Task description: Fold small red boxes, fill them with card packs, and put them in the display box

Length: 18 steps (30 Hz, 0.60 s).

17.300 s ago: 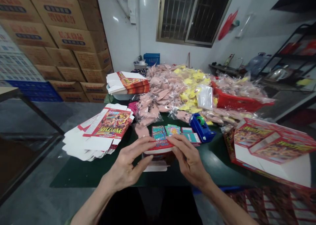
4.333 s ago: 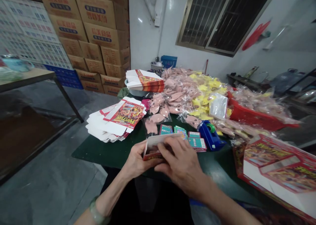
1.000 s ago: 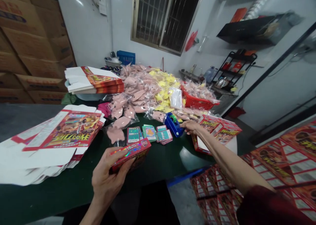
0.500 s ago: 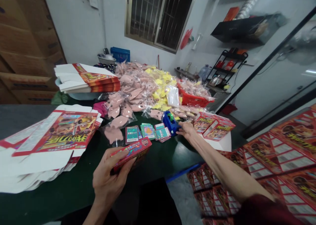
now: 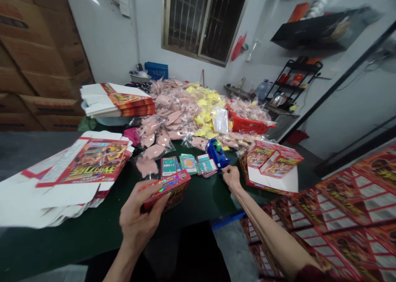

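Observation:
My left hand (image 5: 140,212) grips a small red printed box (image 5: 170,189) by its sides, fingers above and thumb below, over the front of the table. Just in front of the blue tape dispenser (image 5: 217,155) with its green-cored roll, my right hand (image 5: 231,178) is closed in a pinch. Whatever sits between those fingertips is too small to make out. Left of the dispenser lie small stacks of printed cards (image 5: 188,163), with the box partly in front of them. A bagged pink plush piece (image 5: 147,167) lies beside the cards.
Flat printed cartons (image 5: 95,162) are stacked at left, more behind (image 5: 130,102). Bagged pink and yellow plush pieces (image 5: 176,104) heap at the back beside a red basket (image 5: 252,125). An open carton (image 5: 272,178) holds red boxes at right; many red boxes (image 5: 334,207) stand below.
My right hand has drawn back slightly from the tape dispenser, its fingers now pinched together. The left hand still holds the box. The whole view has shifted a little.

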Motion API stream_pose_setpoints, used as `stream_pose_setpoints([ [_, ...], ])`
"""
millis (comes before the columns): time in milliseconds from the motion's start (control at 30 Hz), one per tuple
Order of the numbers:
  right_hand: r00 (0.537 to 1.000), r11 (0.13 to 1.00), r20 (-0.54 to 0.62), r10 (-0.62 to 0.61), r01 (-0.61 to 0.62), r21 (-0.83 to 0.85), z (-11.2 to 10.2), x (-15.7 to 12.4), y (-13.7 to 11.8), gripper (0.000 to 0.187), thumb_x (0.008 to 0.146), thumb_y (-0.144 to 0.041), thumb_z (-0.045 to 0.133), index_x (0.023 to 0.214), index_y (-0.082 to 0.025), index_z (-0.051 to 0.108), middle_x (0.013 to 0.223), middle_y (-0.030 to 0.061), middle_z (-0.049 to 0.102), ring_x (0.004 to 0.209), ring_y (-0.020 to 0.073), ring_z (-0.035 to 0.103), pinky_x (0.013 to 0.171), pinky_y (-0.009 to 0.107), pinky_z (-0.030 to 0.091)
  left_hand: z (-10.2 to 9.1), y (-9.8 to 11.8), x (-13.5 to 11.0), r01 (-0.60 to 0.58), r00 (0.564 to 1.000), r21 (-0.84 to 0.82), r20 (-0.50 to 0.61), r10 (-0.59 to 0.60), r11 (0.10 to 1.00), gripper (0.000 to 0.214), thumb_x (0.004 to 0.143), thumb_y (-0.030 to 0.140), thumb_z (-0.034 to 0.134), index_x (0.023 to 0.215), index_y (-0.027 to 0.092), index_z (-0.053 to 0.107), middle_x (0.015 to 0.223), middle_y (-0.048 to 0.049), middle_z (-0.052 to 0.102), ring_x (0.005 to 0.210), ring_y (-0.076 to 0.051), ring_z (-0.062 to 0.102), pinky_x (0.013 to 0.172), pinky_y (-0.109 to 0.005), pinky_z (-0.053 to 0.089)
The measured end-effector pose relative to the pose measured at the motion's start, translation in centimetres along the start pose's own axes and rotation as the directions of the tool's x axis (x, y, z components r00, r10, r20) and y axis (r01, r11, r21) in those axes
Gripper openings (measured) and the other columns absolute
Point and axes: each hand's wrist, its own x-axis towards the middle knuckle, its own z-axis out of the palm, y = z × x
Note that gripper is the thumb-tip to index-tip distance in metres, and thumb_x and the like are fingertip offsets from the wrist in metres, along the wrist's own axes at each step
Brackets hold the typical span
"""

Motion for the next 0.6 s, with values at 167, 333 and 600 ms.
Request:
stream_pose_setpoints([
  [167, 0.970, 0.971, 0.042, -0.239, 0.239, 0.000, -1.1, -6.8, -2.6, 0.015, 0.082, -0.025, 0.053, 0.072, -0.018, 0.063, 0.072, 0.0031, 0.059, 0.066, 0.0146, 0.054, 0.066, 0.028, 0.045, -0.4, 0.9, 0.6, 0.002, 0.998, -0.077, 0.062, 0.003, 0.997, 0.027, 0.075, 0.005, 0.063, 0.098, 0.019, 0.060, 0.102, -0.0071, 0.062, 0.092, -0.018, 0.062, 0.077, -0.033, 0.052],
  [333, 0.866, 0.841, 0.158, -0.475, 0.394, 0.370, -0.7, -14.2, -8.1, 0.027, 0.080, -0.029, 0.058, 0.107, -0.025, 0.058, 0.057, -0.0050, 0.053, 0.043, 0.0097, 0.047, 0.044, 0.023, 0.039, -0.7, 1.5, 0.9, 0.009, 0.998, 0.020, 0.064, -0.011, 1.000, 0.025, 0.075, 0.007, 0.063, 0.097, 0.019, 0.061, 0.096, -0.0047, 0.063, 0.088, -0.015, 0.062, 0.077, -0.029, 0.051],
  [600, 0.884, 0.686, 0.336, -0.325, -0.024, 0.727, 3.4, -17.3, -11.3, 0.078, 0.076, -0.023, 0.062, 0.139, -0.025, 0.016, 0.059, -0.0089, 0.059, 0.038, 0.0061, 0.044, 0.036, 0.016, 0.038, -1.0, 1.5, 0.9, 0.031, 0.996, 0.098, 0.079, -0.039, 0.995, 0.039, 0.076, 0.016, 0.066, 0.111, 0.020, 0.052, 0.098, -0.0038, 0.063, 0.084, -0.014, 0.064, 0.075, -0.025, 0.052],
])
